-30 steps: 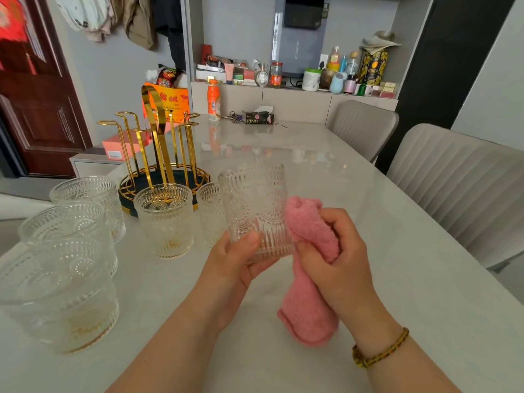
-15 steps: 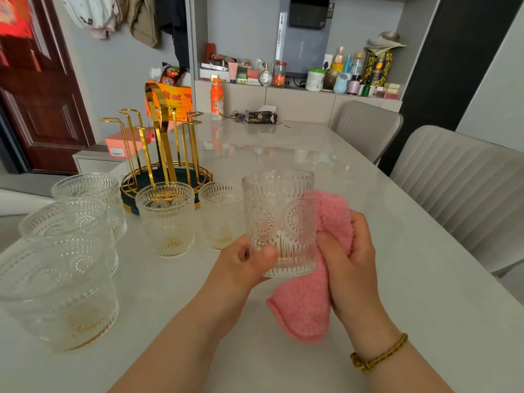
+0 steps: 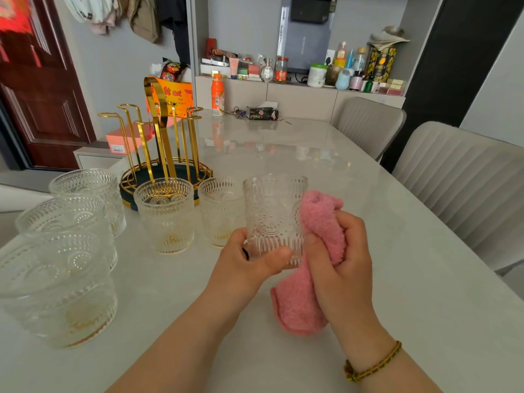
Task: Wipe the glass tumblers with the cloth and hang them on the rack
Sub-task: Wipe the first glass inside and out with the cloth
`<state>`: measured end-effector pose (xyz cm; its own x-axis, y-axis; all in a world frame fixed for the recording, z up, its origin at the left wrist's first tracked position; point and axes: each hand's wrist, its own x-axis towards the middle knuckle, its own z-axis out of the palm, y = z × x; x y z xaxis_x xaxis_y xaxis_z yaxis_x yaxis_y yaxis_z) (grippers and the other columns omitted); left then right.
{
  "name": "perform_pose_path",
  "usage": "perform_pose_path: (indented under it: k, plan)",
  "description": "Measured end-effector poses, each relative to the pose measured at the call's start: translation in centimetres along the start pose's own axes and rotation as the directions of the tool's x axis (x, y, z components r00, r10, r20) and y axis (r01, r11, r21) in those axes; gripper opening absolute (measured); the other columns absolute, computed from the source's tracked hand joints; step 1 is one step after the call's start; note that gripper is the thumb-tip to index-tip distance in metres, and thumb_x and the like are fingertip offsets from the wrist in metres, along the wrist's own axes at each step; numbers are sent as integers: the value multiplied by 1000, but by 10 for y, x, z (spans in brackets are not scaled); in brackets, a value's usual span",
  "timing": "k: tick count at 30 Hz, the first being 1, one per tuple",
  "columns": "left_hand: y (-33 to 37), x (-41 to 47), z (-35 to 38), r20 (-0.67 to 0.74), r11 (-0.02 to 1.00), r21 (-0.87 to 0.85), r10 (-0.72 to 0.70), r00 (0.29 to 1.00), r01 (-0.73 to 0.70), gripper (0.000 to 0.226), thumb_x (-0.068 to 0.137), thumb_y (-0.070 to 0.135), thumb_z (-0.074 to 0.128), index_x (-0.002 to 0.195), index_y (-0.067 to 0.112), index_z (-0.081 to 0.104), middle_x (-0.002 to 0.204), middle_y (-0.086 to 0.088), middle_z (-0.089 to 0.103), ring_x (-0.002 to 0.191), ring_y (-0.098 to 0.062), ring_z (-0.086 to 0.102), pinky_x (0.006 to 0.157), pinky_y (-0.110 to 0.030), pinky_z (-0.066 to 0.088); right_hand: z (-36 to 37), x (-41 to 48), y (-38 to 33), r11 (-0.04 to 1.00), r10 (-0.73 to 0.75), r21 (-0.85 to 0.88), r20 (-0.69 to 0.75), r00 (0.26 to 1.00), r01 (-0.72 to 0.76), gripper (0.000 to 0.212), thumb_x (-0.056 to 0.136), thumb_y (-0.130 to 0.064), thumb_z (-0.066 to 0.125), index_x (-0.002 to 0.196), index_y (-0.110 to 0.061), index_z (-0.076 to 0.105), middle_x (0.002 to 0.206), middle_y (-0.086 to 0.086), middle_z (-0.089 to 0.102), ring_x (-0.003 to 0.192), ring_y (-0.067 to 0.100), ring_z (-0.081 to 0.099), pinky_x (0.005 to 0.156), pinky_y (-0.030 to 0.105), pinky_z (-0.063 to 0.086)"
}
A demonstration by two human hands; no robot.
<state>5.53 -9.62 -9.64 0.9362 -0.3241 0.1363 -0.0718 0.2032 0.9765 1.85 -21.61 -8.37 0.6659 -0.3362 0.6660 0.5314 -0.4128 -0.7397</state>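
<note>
One embossed clear glass tumbler point(image 3: 273, 217) is upright, mouth up, held off the table point(image 3: 382, 293) in the left hand point(image 3: 249, 262). A fluffy pink cloth point(image 3: 303, 290), bunched in the right hand point(image 3: 340, 256), touches its right side, its tail drooping to the table. Five matching tumblers point(image 3: 166, 215) stand upright to the left. Behind them stands the rack point(image 3: 161, 143), gold hooked pegs on a dark round base.

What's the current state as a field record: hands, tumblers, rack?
left hand: grips held tumbler near its base, mouth up
right hand: grips pink cloth, pressed to the tumbler's side
other tumblers: five, upright on table
rack: gold, behind the tumblers, nothing hung on it yet
</note>
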Motion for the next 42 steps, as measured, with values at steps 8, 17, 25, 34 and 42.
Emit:
perform_pose_path:
  k: [8,17,25,34,42]
  plan:
    - [-1,3,-2,88,992,-114,-37,995,47,85,37,46,79,112,13,56,108,-9,69,94,-20,68,75,-28,55,-13,17,7,944,257,181,116,959,-275,18,75,-18,61,77,-35,55,70,-15,60,60,-1,55,57,16,47]
    - [-1,2,-2,96,999,-45,-18,995,23,84,37,44,81,112,15,54,107,-10,70,101,-26,66,90,-44,52,-14,10,-5,998,-28,55,-6,1000,28,17,70,-19,58,77,-33,51,80,-22,56,73,-6,52,66,7,40]
    - [2,1,-4,119,981,-189,-10,993,32,98,30,61,84,112,16,56,103,-2,72,95,-18,68,75,-24,55,-18,18,0,920,333,141,206,920,-364,12,73,-16,62,73,-26,55,62,-13,55,54,1,50,49,16,43]
    - [-3,1,0,67,998,-67,10,998,-5,70,42,40,73,106,19,57,99,-2,73,97,-22,67,87,-38,53,-15,12,-7,992,53,114,-16,998,-51,17,72,-26,60,83,-37,52,78,-29,58,70,-9,54,61,5,42]
    - [1,1,-2,92,967,-255,37,995,-12,86,39,48,82,113,13,57,108,-7,70,101,-19,66,84,-29,55,-14,15,1,924,326,138,198,924,-356,16,81,-13,60,77,-27,56,67,-15,58,59,-1,53,56,16,45]
